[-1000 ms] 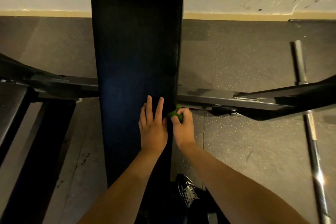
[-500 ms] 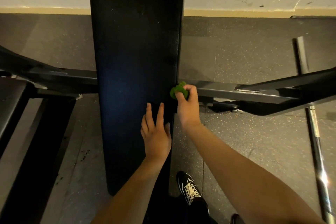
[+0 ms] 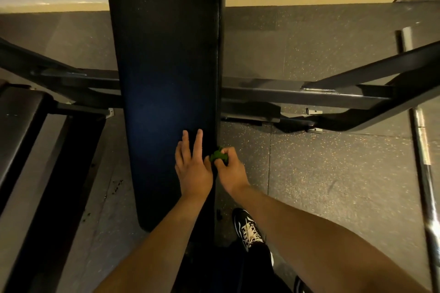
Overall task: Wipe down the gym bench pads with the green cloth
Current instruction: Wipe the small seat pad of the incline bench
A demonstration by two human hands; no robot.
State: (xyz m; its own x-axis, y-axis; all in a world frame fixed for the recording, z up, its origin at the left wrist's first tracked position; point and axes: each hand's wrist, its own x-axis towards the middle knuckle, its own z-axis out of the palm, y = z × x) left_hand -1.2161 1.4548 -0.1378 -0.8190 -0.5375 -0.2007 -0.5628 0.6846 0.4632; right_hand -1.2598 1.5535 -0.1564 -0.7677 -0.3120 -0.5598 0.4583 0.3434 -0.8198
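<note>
Bare forearms, black white-laced sneaker [image 3: 250,228], dark trousers [image 3: 252,266]

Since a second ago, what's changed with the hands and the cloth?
The right hand, gripping the green cloth, slid forward along the right edge of the bench pad to the metal frame, then pulled back toward the person, beside the left hand. The left hand stayed flat on the pad.
</note>
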